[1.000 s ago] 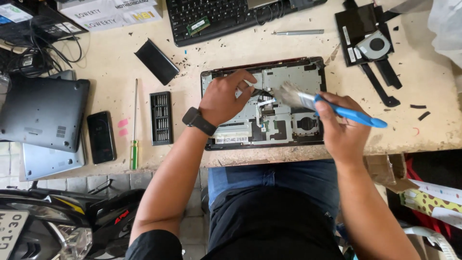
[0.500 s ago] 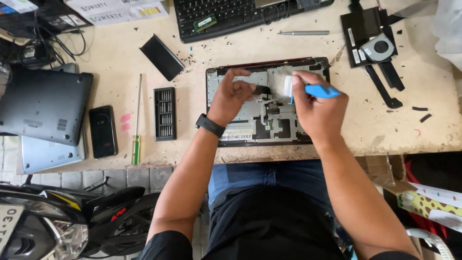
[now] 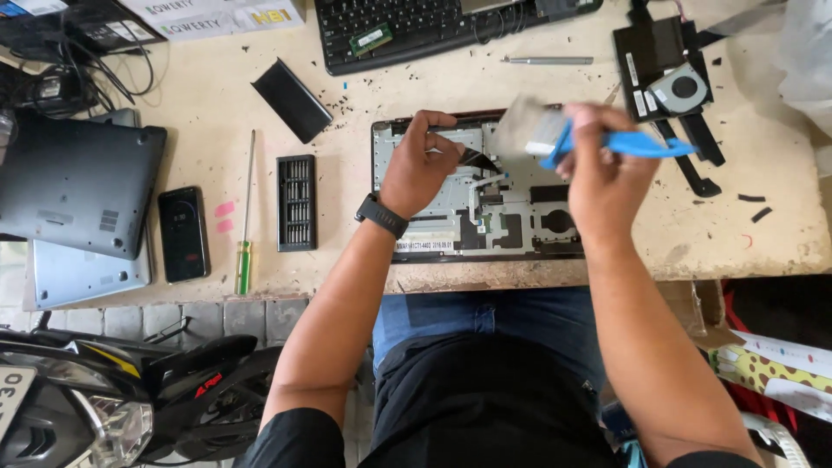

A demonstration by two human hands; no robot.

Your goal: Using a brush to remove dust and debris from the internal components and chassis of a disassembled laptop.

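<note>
Near the middle of the frame, our left hand (image 3: 422, 166) presses its fingers flat on the open laptop shell (image 3: 485, 186). Our right hand (image 3: 607, 178) grips a blue brush (image 3: 572, 137) tight above it. Brushing too hard could snag the thin cable (image 3: 477, 158).

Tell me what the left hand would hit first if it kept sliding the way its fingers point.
Probably the black flap inside the opened laptop base: the left hand points right across the shell, fingertips nearly at it. Beyond that is the blurred brush in the right hand, held higher, I think.
</note>
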